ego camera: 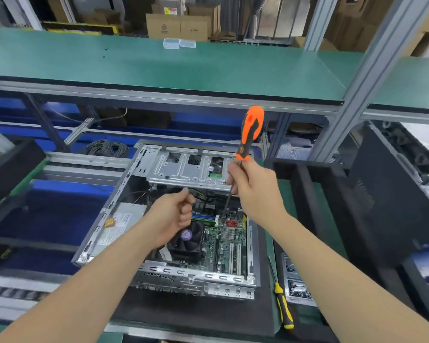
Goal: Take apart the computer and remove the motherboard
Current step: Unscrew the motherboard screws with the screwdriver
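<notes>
An open computer case [124, 194] lies flat on a black mat, its green motherboard [229, 240] exposed with a black CPU fan [187, 240] on it. My right hand [255, 186] grips the metal shaft of an orange-and-black screwdriver [250, 134] just below its handle; the handle points up and the tip reaches down toward the board. My left hand [174, 216] hovers over the fan with fingers curled into a loose fist; whether it pinches something small I cannot tell. A silver drive cage [183, 169] spans the case's far end.
A yellow-and-black screwdriver [282, 303] lies on the mat right of the case, beside a tray of screws [296, 288]. Another black case [386, 194] stands at right. A green shelf [159, 65] runs overhead. Coiled cables [107, 147] sit behind left.
</notes>
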